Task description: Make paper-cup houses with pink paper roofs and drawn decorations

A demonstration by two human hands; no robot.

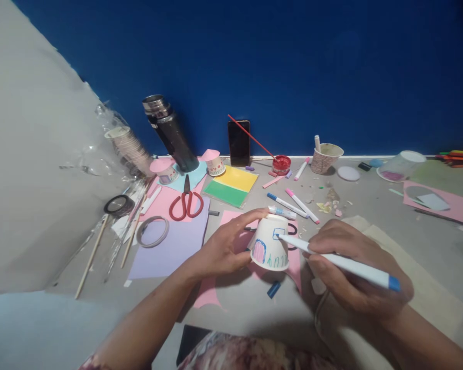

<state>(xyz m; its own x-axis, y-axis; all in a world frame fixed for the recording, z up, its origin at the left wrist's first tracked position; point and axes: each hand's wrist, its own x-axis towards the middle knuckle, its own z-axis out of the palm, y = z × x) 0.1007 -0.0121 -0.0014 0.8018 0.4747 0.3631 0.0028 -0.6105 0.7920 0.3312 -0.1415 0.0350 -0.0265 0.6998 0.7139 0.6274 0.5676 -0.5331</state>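
My left hand (231, 241) grips a white paper cup (270, 249), which is upside down and tilted a little. On the cup's side are a pink door outlined in blue, green grass strokes and a blue window shape. My right hand (355, 267) is closed around a white felt-tip pen (343, 262) with a blue end, its tip touching the window drawing. Below the cup lies a loose blue pen cap (273, 289). Pink paper (208, 293) is spread under and around the cup, and a pair of dark-handled scissors (292, 236) is partly hidden behind it.
Red-handled scissors (185, 205), a tape roll (153, 232) and lilac paper (170, 257) lie to the left. Behind stand a dark flask (173, 133), two pink-roofed cups (215, 163), a phone (239, 143) and a red paint jar (281, 165). Several markers (303, 207) lie beyond the cup.
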